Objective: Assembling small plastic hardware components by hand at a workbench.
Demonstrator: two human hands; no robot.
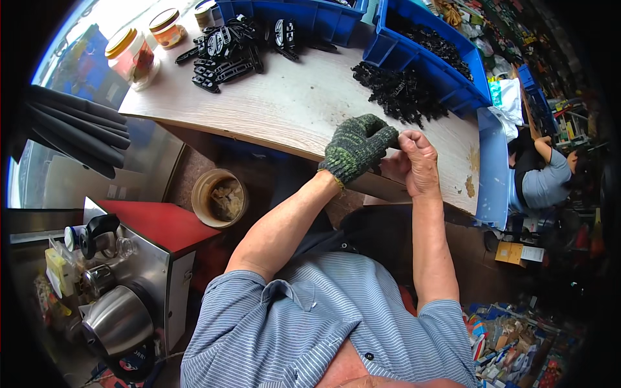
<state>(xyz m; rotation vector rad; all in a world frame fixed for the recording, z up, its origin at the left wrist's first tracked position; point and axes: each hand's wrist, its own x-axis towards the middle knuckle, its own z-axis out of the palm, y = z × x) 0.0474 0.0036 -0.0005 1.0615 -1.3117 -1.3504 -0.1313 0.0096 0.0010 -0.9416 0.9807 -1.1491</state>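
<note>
A dark green-and-black knitted glove covers my left hand [354, 145], held over the front edge of the pale wooden table [284, 110]. Its fingers are closed, with the tips up against my right hand [419, 158]. That bare right hand has its thumb and fingers pinched together. Whatever sits between the two hands is hidden or too small to name. Just beyond them lies a loose heap of small black parts [404, 90]. Farther left on the tabletop is a pile of larger, long black plastic pieces [223, 55].
Blue bins [388, 50] line the table's far side, one filled with small black parts. Jars [130, 61] stand at the far left. Below is a bucket [202, 200], beside a red-topped cabinet [162, 223] and a steel kettle [119, 320]. Another person [543, 181] sits at right.
</note>
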